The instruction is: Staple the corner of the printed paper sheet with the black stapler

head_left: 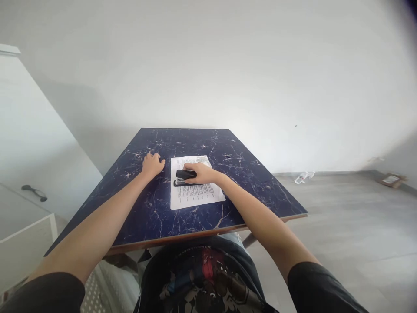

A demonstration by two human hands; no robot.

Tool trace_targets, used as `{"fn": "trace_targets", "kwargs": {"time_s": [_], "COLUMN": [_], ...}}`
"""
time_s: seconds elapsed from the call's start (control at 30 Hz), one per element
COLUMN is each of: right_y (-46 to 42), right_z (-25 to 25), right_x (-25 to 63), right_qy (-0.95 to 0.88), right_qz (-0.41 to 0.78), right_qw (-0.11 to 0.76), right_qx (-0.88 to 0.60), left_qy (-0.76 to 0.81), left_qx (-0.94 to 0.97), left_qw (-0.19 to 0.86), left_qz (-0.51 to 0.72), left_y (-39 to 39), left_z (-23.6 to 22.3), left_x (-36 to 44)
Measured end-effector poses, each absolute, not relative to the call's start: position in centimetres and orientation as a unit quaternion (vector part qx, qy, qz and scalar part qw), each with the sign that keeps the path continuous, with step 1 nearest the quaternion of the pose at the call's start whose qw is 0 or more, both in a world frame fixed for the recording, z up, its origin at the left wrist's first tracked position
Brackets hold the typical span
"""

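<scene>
Gripping a black stapler [185, 174], the person's right hand [201, 173] held it over printed paper [181, 202], its free end toward nine o'clock. The left hand [152, 166] rested at the paper's ten o'clock on the blue bench [192, 141], its grip empty and relaxed. The stapler's arms stood apart; work seemed unfinished, though any staple in place could not be made out.

Stapler [185, 174] in smooth plast., sheets [182, 202] matt paper, tabletop [192, 141] smooth marble-look surf. w/ wood-look edge [182, 238]
</scene>
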State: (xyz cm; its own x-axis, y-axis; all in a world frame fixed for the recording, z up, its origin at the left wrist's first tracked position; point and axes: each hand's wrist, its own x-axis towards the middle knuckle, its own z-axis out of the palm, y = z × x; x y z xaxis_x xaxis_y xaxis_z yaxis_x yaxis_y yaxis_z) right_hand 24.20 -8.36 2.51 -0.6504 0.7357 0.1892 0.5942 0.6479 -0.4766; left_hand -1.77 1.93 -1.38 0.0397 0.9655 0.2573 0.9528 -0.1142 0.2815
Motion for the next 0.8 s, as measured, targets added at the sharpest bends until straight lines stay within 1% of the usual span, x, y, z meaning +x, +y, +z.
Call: {"fn": "trace_targets", "kwargs": {"time_s": [0.1,0.17,0.27,0.43,0.53,0.6,0.67,0.73,0.8], "right_y": [-8.4,-8.7,-10.3,-14.4,-15.7,-15.6,-14.8,-13.5,-12.0], "right_z": [2.6,2.7,2.9,3.4,3.9,4.3,4.7,4.7,4.1], "right_x": [24.6,25.4,28.1,35.5,38.9,40.4,41.8,43.4,45.1], "right_qy": [-0.895,-0.891,-0.879,-0.853,-0.837,-0.837,-0.836,-0.798,-0.699], "right_qz": [0.191,0.184,0.173,0.152,0.167,0.199,0.236,0.235,0.181], "right_qw": [0.119,0.101,0.098,0.086,0.07,0.072,0.115,0.225,0.352], "right_qx": [-0.384,-0.403,-0.434,-0.492,-0.516,-0.505,-0.482,-0.507,-0.596], "left_qy": [0.662,0.658,0.659,0.665,0.668,0.668,0.665,0.662,0.661], "left_qx": [0.729,0.734,0.732,0.726,0.723,0.724,0.728,0.732,0.733], "left_qw": [0.01,0.006,0.0,-0.016,-0.019,-0.013,-0.007,-0.008,-0.015], "left_qz": [0.173,0.17,0.175,0.178,0.174,0.171,0.167,0.163,0.163], "left_y": [2.2,2.1,1.7,1.4,1.4,1.3,1.3,1.2,1.3], "left_z": [-1.7,-1.8,-2.0,-2.4,-2.4,-2.4,-2.3,-2.2,-2.2], "left_x": [-2.2,-2.2,-1.9,-1.2,-0.9,-0.9,-0.9,-1.0,-1.1]}}
